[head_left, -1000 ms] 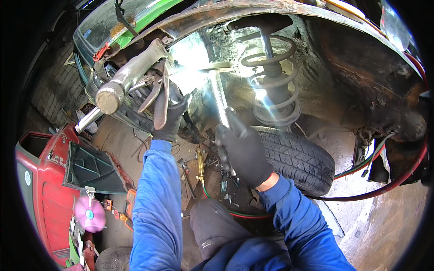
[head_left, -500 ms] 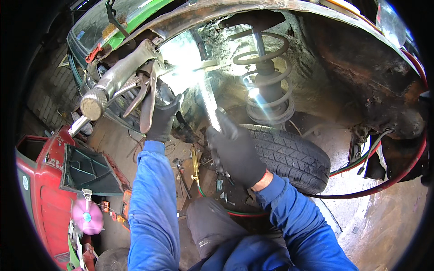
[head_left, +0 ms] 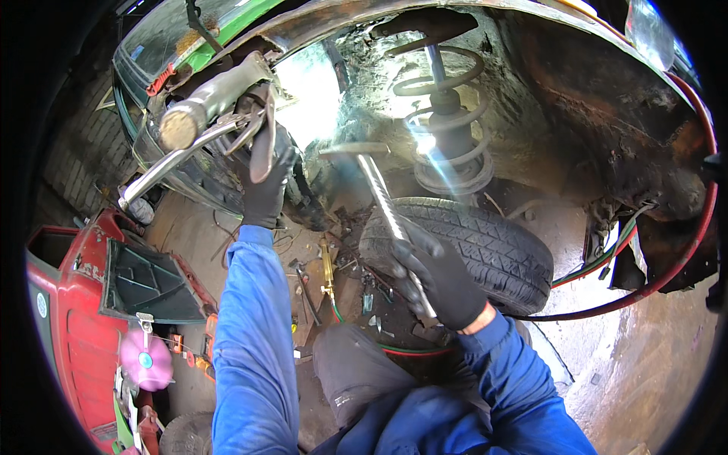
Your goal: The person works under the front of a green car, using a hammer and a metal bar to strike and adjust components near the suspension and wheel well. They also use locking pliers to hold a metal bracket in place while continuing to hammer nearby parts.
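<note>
My right hand (head_left: 444, 277), in a black glove, is wrapped round the shiny metal handle of a hammer (head_left: 379, 189). Its narrow crosswise head is blurred and stands just right of a glaring light patch. My left hand (head_left: 265, 193), also gloved, reaches up behind a pair of locking pliers (head_left: 263, 144). Its fingers look curled, but the pliers and dark metal hide what they hold. A thick metal cylinder with a round end face (head_left: 182, 129) juts out beside the pliers. A slim chrome bar (head_left: 171, 163) slants down to the left below it.
A coil spring with its strut (head_left: 451, 129) stands in the rusty wheel arch. A loose tyre (head_left: 478, 250) lies beneath it. Red and green hoses (head_left: 644, 292) loop at right. A brass torch (head_left: 327, 269) and scattered tools lie on the floor; a red body panel (head_left: 91, 318) is at left.
The hammer and my right hand have moved down and right, away from the pliers. My left hand, the pliers and the cylinder have shifted up and slightly right.
</note>
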Tool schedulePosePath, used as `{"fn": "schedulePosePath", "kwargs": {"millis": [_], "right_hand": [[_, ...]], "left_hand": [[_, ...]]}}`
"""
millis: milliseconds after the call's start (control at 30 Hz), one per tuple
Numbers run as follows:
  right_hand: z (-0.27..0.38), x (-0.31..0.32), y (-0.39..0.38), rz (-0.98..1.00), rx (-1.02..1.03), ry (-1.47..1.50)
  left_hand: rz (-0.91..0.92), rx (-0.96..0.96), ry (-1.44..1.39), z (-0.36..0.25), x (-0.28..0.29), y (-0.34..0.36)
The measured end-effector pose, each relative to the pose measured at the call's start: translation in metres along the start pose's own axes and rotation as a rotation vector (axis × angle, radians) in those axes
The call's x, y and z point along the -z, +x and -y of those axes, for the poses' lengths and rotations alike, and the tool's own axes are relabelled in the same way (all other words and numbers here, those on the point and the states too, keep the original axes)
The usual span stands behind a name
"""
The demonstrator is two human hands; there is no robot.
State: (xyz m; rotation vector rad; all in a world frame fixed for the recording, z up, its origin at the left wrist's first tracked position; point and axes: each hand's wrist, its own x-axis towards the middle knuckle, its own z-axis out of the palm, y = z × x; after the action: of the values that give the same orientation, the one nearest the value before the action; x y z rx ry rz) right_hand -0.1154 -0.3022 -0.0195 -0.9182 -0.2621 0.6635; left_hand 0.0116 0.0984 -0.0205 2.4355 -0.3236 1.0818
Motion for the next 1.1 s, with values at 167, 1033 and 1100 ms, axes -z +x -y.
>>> {"fn": "schedulePosePath", "kwargs": {"millis": [167,1033,1100], "right_hand": [[0.011,0.016,-0.047,-0.107,-0.075,-0.382],[0.04,0.086,-0.136,-0.507,0.325,-1.79],[0.035,0.09,-0.133,-0.535,0.373,-1.805]], "left_hand": [[-0.184,-0.024,0.453,0.057,0.002,-0.019],[-0.283,-0.03,0.333,-0.075,-0.01,0.022],[-0.27,-0.027,0.331,-0.071,-0.006,0.02]]}}
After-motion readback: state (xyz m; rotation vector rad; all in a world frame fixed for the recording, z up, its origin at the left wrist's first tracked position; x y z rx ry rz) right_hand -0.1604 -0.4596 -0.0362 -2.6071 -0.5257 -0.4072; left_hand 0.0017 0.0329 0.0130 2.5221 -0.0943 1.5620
